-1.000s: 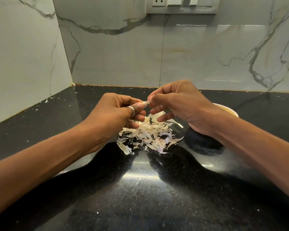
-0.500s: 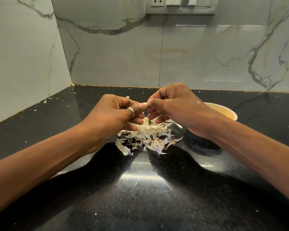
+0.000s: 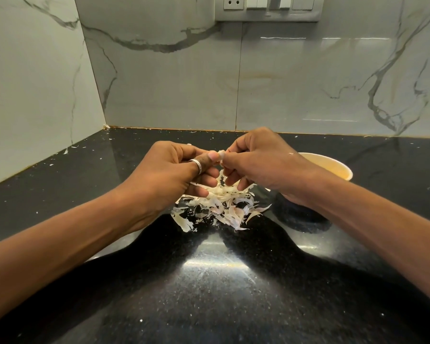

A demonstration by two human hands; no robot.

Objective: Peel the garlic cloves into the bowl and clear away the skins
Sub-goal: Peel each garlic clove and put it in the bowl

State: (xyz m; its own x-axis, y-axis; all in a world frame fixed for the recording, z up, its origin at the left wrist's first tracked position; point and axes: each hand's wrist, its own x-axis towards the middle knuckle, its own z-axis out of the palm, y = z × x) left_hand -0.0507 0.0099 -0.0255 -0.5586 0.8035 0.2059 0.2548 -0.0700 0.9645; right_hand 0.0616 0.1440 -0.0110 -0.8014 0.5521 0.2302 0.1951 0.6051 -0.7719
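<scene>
A garlic clove (image 3: 221, 154) is pinched between the left hand (image 3: 169, 177) and right hand (image 3: 261, 160), above a heap of skins (image 3: 221, 207) on the black counter (image 3: 209, 281); the bowl (image 3: 333, 167) is partly hidden behind the right wrist.

Nothing readable here tbh. The grey wall switch plate (image 3: 267, 11) at 12 o'clock and the pale yellow round bowl (image 3: 343, 168) at 3 o'clock show no lettering, brand or numbers.

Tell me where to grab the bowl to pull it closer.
Probably pinch the bowl by its bare cream rim on the far right, from above: it stands upright and open, and the right hand and wrist cover its near left.
</scene>
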